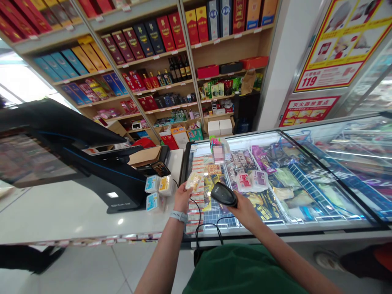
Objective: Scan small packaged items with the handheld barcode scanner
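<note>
Head view, lower center: the left hand (pixel 183 197) grips a small clear pack (pixel 194 181); the right hand (pixel 245 210) grips a black scanner (pixel 224 194), with a narrow gap between, over the freezer's (pixel 187 163) left edge.

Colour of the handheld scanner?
The scanner is black; shows best in the head view, in the right hand.

Red-and-yellow wall poster (pixel 339 49) with a large number "119" beside small Chinese characters. Below it, a red sign (pixel 309 111) headed "灭火器放置点". Lettering on the black monitor stand (pixel 113 181) and the freezer packages (pixel 265 206) is too small or blurred to read surely.
</note>
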Tool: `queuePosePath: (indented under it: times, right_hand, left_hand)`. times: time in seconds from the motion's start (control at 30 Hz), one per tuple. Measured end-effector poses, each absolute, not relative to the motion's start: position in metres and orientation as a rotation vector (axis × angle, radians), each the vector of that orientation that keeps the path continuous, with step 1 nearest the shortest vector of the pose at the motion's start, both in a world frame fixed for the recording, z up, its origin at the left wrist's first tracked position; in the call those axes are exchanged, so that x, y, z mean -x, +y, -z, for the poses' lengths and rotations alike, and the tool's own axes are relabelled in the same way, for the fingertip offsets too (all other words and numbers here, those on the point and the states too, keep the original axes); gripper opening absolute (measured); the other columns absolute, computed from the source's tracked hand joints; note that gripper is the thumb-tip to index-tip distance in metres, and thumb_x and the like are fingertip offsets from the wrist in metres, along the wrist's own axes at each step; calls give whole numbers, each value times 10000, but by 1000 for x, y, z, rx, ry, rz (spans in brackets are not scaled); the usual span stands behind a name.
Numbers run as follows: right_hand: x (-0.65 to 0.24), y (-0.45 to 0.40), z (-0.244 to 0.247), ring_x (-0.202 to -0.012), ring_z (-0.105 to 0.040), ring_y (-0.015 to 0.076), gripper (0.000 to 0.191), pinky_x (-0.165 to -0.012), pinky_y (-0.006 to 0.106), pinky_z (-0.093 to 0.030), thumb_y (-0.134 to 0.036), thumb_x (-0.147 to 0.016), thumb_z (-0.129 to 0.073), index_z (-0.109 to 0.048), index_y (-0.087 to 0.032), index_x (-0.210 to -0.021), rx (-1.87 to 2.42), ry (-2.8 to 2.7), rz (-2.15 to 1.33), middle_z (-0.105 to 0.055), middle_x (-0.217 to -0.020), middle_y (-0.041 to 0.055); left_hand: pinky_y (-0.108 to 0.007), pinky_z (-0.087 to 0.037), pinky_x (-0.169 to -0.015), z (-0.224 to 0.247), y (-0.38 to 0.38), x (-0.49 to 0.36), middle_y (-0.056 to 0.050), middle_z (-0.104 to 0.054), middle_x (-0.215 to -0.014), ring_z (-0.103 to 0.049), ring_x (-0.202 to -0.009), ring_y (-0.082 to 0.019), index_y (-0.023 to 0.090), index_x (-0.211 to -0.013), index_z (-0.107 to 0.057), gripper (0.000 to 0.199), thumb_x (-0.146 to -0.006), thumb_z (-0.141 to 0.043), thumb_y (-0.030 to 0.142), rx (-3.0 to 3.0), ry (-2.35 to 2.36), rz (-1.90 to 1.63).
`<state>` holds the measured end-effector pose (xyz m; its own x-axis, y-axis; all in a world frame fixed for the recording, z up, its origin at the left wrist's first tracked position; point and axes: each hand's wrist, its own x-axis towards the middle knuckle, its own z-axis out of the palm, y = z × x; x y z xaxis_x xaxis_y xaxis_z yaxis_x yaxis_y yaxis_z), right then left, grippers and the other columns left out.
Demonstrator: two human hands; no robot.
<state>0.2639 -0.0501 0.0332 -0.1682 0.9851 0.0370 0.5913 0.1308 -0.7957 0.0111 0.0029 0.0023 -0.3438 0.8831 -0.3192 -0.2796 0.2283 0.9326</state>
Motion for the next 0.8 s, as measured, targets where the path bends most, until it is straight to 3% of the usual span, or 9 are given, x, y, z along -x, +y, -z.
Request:
queuePosePath:
  times: [0.43, 0.67, 0.8]
  right_hand:
    - [-267, -53, -37, -928, -646, 258, 337, -787, 331, -473, -198, -739, -596, -607, -176, -1075, 1511, -1790, -863, -705, -988, 92]
    - [-274, -54, -36, -939, -651, 260, 346, -792, 335, -479, -199, -738, -577, -615, -184, -1082, 1517, -1772, -863, -707, -1007, 87]
    - [-281, -56, -30, -933, -655, 264, 361, -789, 336, -483, -241, -732, -614, -613, -191, -1089, 1569, -1709, -862, -710, -995, 81]
  left_hand:
    - [-250, -493, -688, 0, 5, -27, -63, -705, -836, -656, -702, -125, 145, -909, -609, 328, -598, -697, 89, -425, 1306, -1256]
    - [-179, -406, -525, 17, 10, -45, -40, -686, -748, -595, -571, -77, 141, -840, -611, 267, -596, -716, 111, -420, 1330, -1118]
    - [-177, -423, -550, 29, 16, -66, -46, -685, -766, -595, -585, -72, 133, -828, -612, 275, -587, -744, 113, -444, 1267, -1050]
